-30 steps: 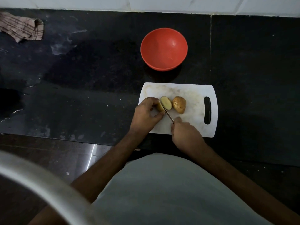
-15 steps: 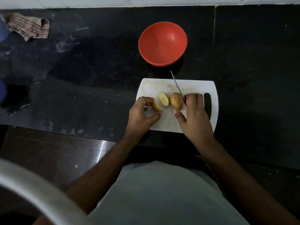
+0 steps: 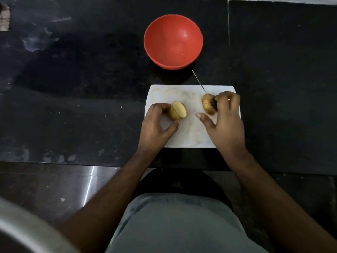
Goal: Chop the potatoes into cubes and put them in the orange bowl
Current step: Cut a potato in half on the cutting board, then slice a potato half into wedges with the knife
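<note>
Black stone worktop, speckled and smeared with pale marks, filling the upper two thirds of the frame; a seam runs down it right of centre. Orange bowl: upper centre, upright on the worktop, nothing but a few specks inside. White cutting board: centre of the frame, just below the bowl and apart from it, stained surface. Cut potato: left part of the board, two pieces lying together, one pale cut face turned up and to the right. Left hand: fingers and thumb curled round the skin side of the cut potato, holding it on the board. Whole potato: right part of the board, skin on, well apart from the cut one. Right hand: fingers curled over the dark handle of a knife, fingertips against the whole potato, thumb stretched out to the left above the board. Knife blade: thin, pointing up and left past the board's far edge toward the bowl. Striped cloth: upper left edge, mostly cut off. Grey garment of the person: bottom centre
</note>
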